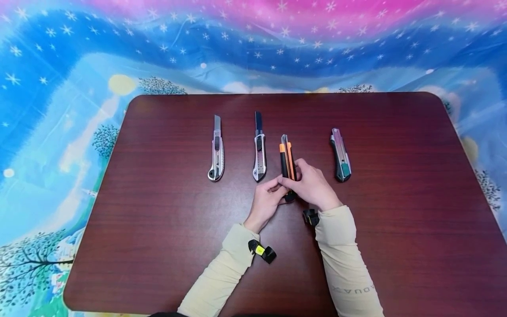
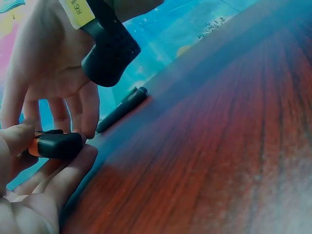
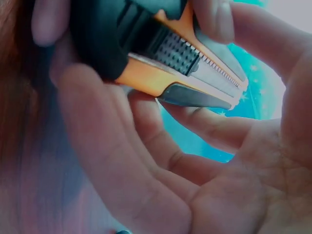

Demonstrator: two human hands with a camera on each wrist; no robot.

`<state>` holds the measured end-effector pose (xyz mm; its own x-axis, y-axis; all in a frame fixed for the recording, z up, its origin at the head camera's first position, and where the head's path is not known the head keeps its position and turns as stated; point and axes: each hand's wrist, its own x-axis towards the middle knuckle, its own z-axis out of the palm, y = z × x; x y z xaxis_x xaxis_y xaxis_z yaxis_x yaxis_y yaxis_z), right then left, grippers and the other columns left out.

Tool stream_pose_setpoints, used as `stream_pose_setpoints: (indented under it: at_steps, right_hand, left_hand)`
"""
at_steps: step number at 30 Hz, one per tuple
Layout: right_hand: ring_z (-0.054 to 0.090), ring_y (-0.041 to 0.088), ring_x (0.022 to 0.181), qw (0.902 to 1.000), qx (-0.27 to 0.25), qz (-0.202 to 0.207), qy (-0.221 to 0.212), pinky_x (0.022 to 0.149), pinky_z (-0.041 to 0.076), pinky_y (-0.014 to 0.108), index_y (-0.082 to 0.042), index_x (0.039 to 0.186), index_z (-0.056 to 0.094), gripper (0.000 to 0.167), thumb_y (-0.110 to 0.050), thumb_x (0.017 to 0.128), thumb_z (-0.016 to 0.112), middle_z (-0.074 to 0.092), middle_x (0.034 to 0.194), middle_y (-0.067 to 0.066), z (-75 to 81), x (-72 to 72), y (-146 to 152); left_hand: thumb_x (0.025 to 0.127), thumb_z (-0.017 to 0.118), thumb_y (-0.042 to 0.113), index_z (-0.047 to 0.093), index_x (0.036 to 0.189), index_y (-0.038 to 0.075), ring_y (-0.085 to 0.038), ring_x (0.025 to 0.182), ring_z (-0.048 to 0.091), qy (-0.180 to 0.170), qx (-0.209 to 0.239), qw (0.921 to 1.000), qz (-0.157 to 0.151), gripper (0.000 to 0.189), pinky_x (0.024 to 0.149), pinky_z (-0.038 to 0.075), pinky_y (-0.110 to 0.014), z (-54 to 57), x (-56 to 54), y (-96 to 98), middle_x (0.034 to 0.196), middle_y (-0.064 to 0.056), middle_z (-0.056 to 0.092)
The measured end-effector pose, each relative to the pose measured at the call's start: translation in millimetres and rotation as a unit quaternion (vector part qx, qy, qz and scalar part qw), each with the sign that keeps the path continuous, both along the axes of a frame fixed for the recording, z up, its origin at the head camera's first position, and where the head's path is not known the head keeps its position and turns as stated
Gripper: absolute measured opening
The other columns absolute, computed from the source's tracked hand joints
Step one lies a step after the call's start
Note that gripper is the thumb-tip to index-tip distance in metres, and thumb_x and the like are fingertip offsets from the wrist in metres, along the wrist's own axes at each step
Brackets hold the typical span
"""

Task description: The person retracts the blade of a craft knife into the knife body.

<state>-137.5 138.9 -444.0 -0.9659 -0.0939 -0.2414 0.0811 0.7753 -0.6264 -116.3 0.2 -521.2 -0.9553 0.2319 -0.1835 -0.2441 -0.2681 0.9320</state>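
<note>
Both hands hold an orange-and-black utility knife [image 1: 292,162] above the table's middle, its metal tip pointing away from me. My left hand [image 1: 265,201] grips the black butt end between thumb and fingers. Farther up the handle, my right hand [image 1: 317,188] pinches the knife with its thumb, the other fingers behind it. A close look in the right wrist view shows the knife's black ribbed slider [image 3: 178,54] in a toothed metal channel. In the left wrist view the butt end [image 2: 61,146] faces the camera, with the right hand's fingers hanging beyond it.
On the brown table [image 1: 158,229] lie three more utility knives: a silver one [image 1: 217,149] at left, a silver-and-black one [image 1: 259,149] with a dark blade beside it, and a green-and-grey one [image 1: 341,156] at right. A patterned cloth [image 1: 237,39] hangs behind the table.
</note>
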Motion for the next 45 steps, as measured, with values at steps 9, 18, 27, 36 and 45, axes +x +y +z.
stream_pose_setpoints:
  at_steps: [9, 18, 27, 36, 45]
  right_hand:
    - [0.052, 0.022, 0.068, 0.9996, 0.021, 0.018, -0.003, 0.057, 0.041, 0.028, -0.002, 0.097, 0.055, 0.035, -0.032, 0.084, 0.069, 0.055, 0.077, 0.008, 4.9, 0.0, -4.6]
    - [0.054, 0.024, 0.068, 0.9995, 0.027, 0.008, -0.013, 0.056, 0.042, 0.028, 0.000, 0.098, 0.056, 0.040, -0.033, 0.083, 0.071, 0.060, 0.079, 0.011, 5.7, -2.3, -5.8]
    - [0.051, 0.019, 0.062, 0.9994, 0.003, -0.028, -0.020, 0.051, 0.041, 0.027, -0.005, 0.088, 0.060, 0.038, -0.040, 0.082, 0.071, 0.057, 0.071, 0.005, 4.7, -6.8, 1.5]
    - [0.059, 0.015, 0.053, 0.9980, -0.012, -0.056, -0.028, 0.047, 0.042, 0.028, -0.004, 0.094, 0.063, 0.043, -0.045, 0.084, 0.070, 0.062, 0.066, 0.006, 6.0, -3.8, 11.5]
    - [0.053, 0.017, 0.053, 0.9960, 0.031, -0.080, -0.027, 0.047, 0.043, 0.027, -0.003, 0.089, 0.062, 0.041, -0.043, 0.084, 0.069, 0.058, 0.063, 0.005, -3.5, -4.4, 23.1]
  left_hand:
    - [0.089, 0.064, 0.000, 0.054, 0.133, -0.002, -0.029, 0.106, 0.066, 0.004, -0.036, 0.9992, 0.014, 0.045, 0.084, 0.058, -0.028, 0.5, -2.4, 0.2, 0.117, -0.029, 0.064]
    - [0.089, 0.063, -0.001, 0.049, 0.138, -0.002, -0.034, 0.114, 0.062, 0.036, -0.052, 0.9980, -0.003, 0.051, 0.093, 0.054, -0.027, 0.6, -4.0, -0.7, 0.125, -0.028, 0.061]
    - [0.089, 0.067, 0.011, 0.047, 0.143, 0.014, -0.021, 0.096, 0.070, 0.114, -0.138, 0.9828, -0.046, 0.057, 0.081, 0.057, -0.020, 8.5, -0.5, -5.0, 0.115, -0.015, 0.069]
    - [0.090, 0.063, 0.008, 0.067, 0.117, 0.002, -0.012, 0.071, 0.065, 0.216, -0.247, 0.9427, 0.060, 0.028, 0.063, 0.056, -0.019, 23.6, -3.0, -21.4, 0.092, -0.010, 0.071]
    - [0.085, 0.068, 0.019, 0.066, 0.116, 0.004, -0.021, 0.084, 0.057, 0.162, -0.414, 0.8798, 0.168, 0.034, 0.074, 0.048, -0.033, 29.8, -26.4, -35.3, 0.098, -0.009, 0.062]
